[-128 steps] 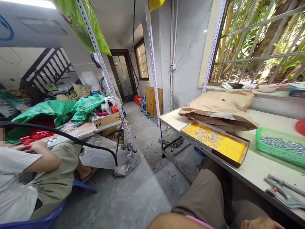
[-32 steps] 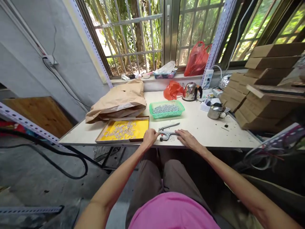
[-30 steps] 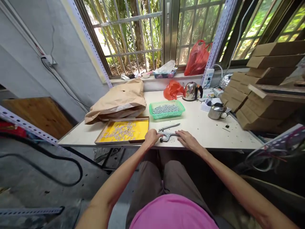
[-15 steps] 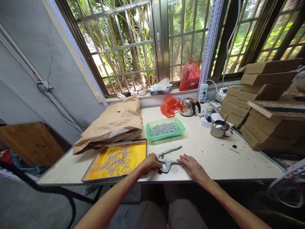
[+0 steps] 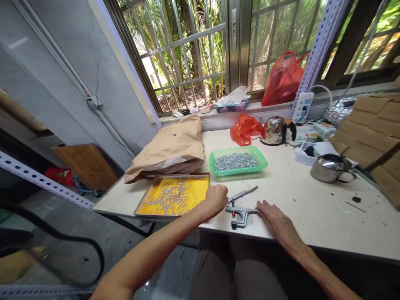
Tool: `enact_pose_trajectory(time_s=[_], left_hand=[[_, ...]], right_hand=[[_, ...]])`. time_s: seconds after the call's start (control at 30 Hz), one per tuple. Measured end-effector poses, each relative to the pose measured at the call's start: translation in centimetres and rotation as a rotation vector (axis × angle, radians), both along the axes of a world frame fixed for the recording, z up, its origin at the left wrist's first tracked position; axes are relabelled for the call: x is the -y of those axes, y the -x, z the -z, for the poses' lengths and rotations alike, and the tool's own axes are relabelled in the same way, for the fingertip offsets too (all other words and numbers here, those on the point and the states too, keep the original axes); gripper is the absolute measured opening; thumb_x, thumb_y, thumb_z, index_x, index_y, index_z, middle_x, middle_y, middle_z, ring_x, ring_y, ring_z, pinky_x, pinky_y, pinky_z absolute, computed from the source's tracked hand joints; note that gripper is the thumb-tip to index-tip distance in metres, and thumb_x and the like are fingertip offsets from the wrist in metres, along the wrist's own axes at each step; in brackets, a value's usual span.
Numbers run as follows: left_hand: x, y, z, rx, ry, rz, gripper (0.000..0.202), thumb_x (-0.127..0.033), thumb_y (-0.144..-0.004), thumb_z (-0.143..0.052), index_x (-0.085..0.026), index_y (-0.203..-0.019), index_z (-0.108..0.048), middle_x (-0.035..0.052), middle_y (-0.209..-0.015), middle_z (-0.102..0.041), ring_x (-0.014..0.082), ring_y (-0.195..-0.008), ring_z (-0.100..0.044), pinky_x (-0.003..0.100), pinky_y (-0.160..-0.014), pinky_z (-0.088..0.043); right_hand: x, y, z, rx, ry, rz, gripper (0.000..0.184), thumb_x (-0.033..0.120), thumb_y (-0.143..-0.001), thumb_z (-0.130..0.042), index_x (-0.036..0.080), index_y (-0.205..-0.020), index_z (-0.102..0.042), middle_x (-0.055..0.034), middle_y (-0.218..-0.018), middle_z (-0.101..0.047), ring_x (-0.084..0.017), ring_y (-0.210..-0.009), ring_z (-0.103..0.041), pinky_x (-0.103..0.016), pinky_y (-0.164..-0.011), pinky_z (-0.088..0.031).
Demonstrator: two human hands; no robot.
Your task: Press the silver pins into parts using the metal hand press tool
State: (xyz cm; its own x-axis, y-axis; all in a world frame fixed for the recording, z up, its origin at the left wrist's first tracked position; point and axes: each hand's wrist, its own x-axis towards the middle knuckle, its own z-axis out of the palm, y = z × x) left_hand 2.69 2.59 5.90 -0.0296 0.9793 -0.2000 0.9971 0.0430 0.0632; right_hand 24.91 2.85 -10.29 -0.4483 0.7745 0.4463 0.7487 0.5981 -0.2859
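Lower centre of frame: silver metal hand pliers with black-tipped end [image 5: 246, 212], lying on white tabletop [image 5: 278, 181] | left hand [image 5: 215, 201]: clenched beside them, contents hidden | right hand [image 5: 278, 221]: fingers extended, at handle's end | step, apparently: positioning pliers | lifting calls for: wrapping the handle

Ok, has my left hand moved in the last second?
Yes: judged against the green basket, your left hand has moved slightly towards it, away from the table's front edge.
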Motion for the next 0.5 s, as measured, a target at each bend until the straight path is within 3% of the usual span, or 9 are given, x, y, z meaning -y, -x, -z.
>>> enact_pose_trajectory(time_s=[0.13,0.23,0.33,0.5], left_hand=[[-5.3,0.1,-4.4,0.002,-0.355,0.063,0.034,-0.026,-0.094,-0.041,-0.013,-0.092,-0.072,0.0159,-0.096,-0.07,0.0235,-0.09,-0.067,0.03,-0.075,-0.047],[-8.3,1.9,-5.9,0.066,-0.453,0.074,0.033,-0.03,-0.095,-0.042,-0.016,-0.096,-0.072,0.0118,-0.099,-0.07,0.0194,-0.09,-0.065,0.027,-0.077,-0.045],[-8.6,5.4,-4.4,0.093,-0.462,0.019,0.03,-0.029,-0.094,-0.044,-0.018,-0.098,-0.072,0.0097,-0.1,-0.07,0.0176,-0.091,-0.063,0.024,-0.077,-0.043],[-6.6,11.5,1.6,-0.051,-0.254,-0.095,0.027,-0.022,-0.09,-0.047,-0.017,-0.092,-0.074,0.0103,-0.096,-0.071,0.0206,-0.091,-0.065,0.025,-0.073,-0.042]], right_hand=[[0.1,0.0,0.8,-0.027,-0.046,0.005,0.032,0.031,-0.099,-0.035,0.022,-0.107,-0.064,-0.0078,-0.118,-0.068,-0.028,-0.117,-0.059,-0.048,-0.096,-0.051],[0.1,0.1,0.9,-0.025,-0.063,0.008,0.035,0.033,-0.1,-0.031,0.022,-0.106,-0.064,-0.0081,-0.119,-0.067,-0.028,-0.117,-0.059,-0.048,-0.096,-0.051],[0.2,0.0,0.7,-0.039,-0.074,0.008,0.036,0.035,-0.1,-0.032,0.021,-0.106,-0.064,-0.009,-0.118,-0.068,-0.028,-0.116,-0.059,-0.049,-0.096,-0.05],[0.4,-0.1,0.6,-0.054,-0.104,-0.004,0.032,0.034,-0.1,-0.034,0.021,-0.108,-0.063,-0.0077,-0.118,-0.068,-0.027,-0.116,-0.059,-0.048,-0.095,-0.051]])
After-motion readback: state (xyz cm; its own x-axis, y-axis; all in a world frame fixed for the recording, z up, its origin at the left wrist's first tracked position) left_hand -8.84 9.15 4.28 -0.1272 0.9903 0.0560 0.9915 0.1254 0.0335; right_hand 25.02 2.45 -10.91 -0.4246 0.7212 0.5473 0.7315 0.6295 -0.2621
